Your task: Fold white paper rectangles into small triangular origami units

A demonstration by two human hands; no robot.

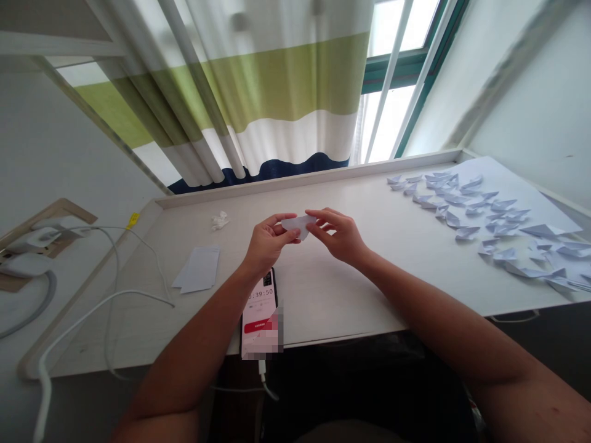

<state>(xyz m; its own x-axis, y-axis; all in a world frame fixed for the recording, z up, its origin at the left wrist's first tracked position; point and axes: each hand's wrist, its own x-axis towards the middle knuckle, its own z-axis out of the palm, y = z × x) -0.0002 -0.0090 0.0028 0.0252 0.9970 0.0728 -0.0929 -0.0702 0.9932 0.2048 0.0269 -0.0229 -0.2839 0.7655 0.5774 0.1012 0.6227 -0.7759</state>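
Observation:
Between my two hands, above the middle of the white table (351,295), is a small folded piece of white paper (300,226). My left hand (270,237) pinches its left side, thumb in front and fingers behind. At its right side, my right hand (336,232) grips the paper between thumb and fingers. Many folded paper boats (455,198) are spread over the right part of the table. To the left lies a small stack of white paper sheets (199,269).
A phone (258,314) showing a timer lies at the front edge, a cable (263,369) plugged into it. Crumpled tissue (220,220) sits at the back left. White cords (115,295) run from plugs (32,237) on the left wall. A curtain (277,80) hangs behind the table.

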